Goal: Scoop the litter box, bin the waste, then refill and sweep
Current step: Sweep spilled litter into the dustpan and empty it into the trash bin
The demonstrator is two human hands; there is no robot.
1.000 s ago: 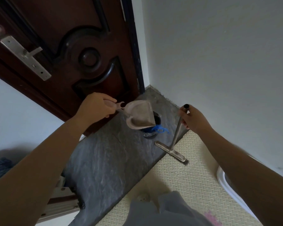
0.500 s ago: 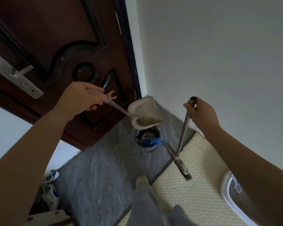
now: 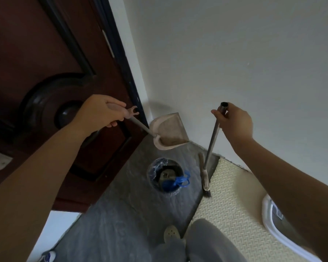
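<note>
My left hand [image 3: 100,112] grips the long handle of a beige dustpan [image 3: 169,131], which hangs in the corner by the wall, above and behind the small bin [image 3: 166,175]. A blue bag lines that bin, which stands on the dark stone floor. The top of a grey broom handle [image 3: 213,137] is held in my right hand [image 3: 233,121]. The broom head [image 3: 204,174] rests on the floor at the edge of the cream mat, right of the bin. A white litter box [image 3: 271,220] shows partly at the right edge, behind my forearm.
A dark wooden door [image 3: 45,72] fills the left side, a white wall the right. The cream textured mat [image 3: 233,197] covers the floor on the right. My grey trouser legs and a slipper [image 3: 171,232] are at the bottom. A shoe [image 3: 47,257] lies bottom left.
The dustpan has swung up and away from over the bin toward the wall corner. The broom has turned so that its head now lies right of the bin. The view has shifted.
</note>
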